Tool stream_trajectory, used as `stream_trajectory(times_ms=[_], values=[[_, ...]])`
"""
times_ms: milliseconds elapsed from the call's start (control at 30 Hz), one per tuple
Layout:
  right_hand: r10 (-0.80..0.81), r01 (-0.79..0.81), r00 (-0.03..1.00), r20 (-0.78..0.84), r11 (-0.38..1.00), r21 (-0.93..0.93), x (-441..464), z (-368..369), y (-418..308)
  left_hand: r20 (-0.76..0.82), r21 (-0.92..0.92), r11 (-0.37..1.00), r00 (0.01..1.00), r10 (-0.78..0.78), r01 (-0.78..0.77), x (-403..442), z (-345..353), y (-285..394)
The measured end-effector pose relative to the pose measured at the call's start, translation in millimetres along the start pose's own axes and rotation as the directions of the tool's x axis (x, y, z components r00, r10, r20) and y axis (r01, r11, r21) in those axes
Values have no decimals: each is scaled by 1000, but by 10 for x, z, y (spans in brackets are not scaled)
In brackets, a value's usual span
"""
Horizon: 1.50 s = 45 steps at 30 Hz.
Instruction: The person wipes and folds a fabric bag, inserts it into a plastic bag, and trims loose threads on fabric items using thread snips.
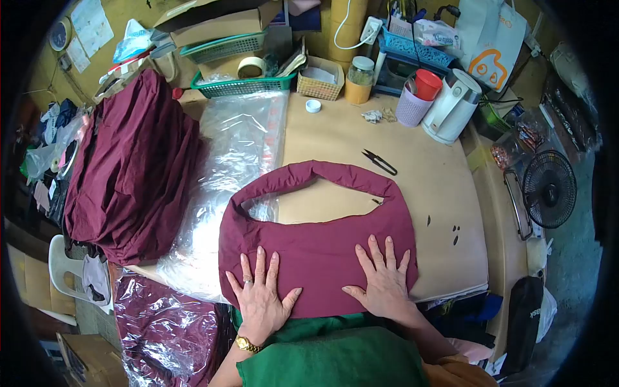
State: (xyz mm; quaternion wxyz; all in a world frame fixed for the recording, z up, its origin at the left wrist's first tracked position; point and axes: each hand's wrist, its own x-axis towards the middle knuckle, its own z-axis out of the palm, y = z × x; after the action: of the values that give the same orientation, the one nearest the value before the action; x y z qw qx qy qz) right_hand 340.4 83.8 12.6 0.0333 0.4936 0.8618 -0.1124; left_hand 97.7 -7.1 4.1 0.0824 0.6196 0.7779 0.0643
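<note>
A maroon fabric shoulder bag [322, 248] lies flat at the front of the table, its padded strap arched away from me. My left hand [263, 293] presses flat on the bag's lower left, fingers spread, with a ring and a gold watch showing. On the lower right, my right hand [382, 280] also rests flat with its fingers apart. Neither hand grips anything. Beyond the strap, to the right, lies a pair of black thread snips [379, 162]. Clear plastic bags [235, 148] are stacked to the left, partly under the maroon bag.
A tall pile of maroon bags [132, 171] stands at the left. Plastic-wrapped maroon items [167, 329] sit below the table's left edge. Along the back are a green basket [245, 85], a jar [360, 80], a red cup [427, 84] and a white kettle [452, 106].
</note>
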Motion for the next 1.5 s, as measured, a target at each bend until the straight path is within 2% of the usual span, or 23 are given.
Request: stream_trajectory(times_ms=[133,200,267,333,367,433,500,633,700,733,867,900,933,967,1000,1067,1100,1167,1200,1233,1300,1367,1500], values=[[11,-11,1000,2,1000,-5,-4,-5,4,15,6,1000,1000,8,-8,-7,-18,-6],[6,-5,995,100,1000,-18,8,-52,22,24,-3,1000,999,24,-24,-16,-56,-31],[-42,44,998,43,998,-39,8,-141,54,23,-7,999,999,37,-37,15,-143,-29],[-93,93,996,-6,994,-57,75,-258,95,138,44,997,989,51,-57,68,-269,2],[-144,144,990,-6,989,32,203,-379,139,134,44,998,990,48,-55,123,-281,39],[-195,196,981,-16,974,118,437,-556,148,-53,-83,967,970,237,-241,269,-282,198],[-191,274,919,-346,939,209,675,-604,51,-119,-89,946,947,300,-311,339,-309,467],[-260,358,898,-356,901,244,1043,-437,205,-60,4,974,972,228,-228,331,104,484],[-247,339,884,-396,923,182,1118,-256,390,-50,12,976,975,216,-215,317,138,455],[-200,339,852,-484,915,220,1113,-190,417,-56,-5,976,975,216,-217,305,127,449],[-269,405,876,-401,862,306,1049,-286,496,-16,-116,959,966,260,-260,406,-150,307],[-171,339,911,-375,829,444,1047,-377,458,-95,-313,914,966,241,-259,532,-258,170],[-78,266,940,-332,774,574,1056,-433,414,-139,-303,924,970,200,-234,648,-335,48],[-75,264,941,-331,774,576,1078,-442,344,-180,-293,933,971,160,-208,746,-382,-18],[-126,337,907,-402,789,513,1119,-449,246,-179,-291,934,970,162,-209,823,-405,-19],[-273,471,797,-539,839,272,1267,-421,130,-378,-307,893,903,202,-328,961,-446,-31],[-275,475,795,-541,837,271,1327,-458,62,-381,-304,895,903,201,-327,1048,-481,-35],[-252,392,692,-676,918,59,1427,-547,-41,-569,-279,959,814,-121,-52,1221,-546,-46],[-234,306,654,-720,951,-31,1480,-557,-23,-530,-310,951,825,-195,26,1292,-550,-117],[-231,305,648,-726,952,-30,1551,-453,105,-491,-336,936,829,-267,103,1365,-521,-257],[-132,93,764,-631,991,-95,1715,-255,534,-568,-236,970,802,-184,56,1456,-262,-617],[-123,197,765,-633,979,48,1570,-294,741,-661,-285,951,743,-104,-120,1424,-100,-834],[-67,188,690,-721,978,89,1253,-139,843,-742,-366,914,648,-172,-176,1270,158,-959]])
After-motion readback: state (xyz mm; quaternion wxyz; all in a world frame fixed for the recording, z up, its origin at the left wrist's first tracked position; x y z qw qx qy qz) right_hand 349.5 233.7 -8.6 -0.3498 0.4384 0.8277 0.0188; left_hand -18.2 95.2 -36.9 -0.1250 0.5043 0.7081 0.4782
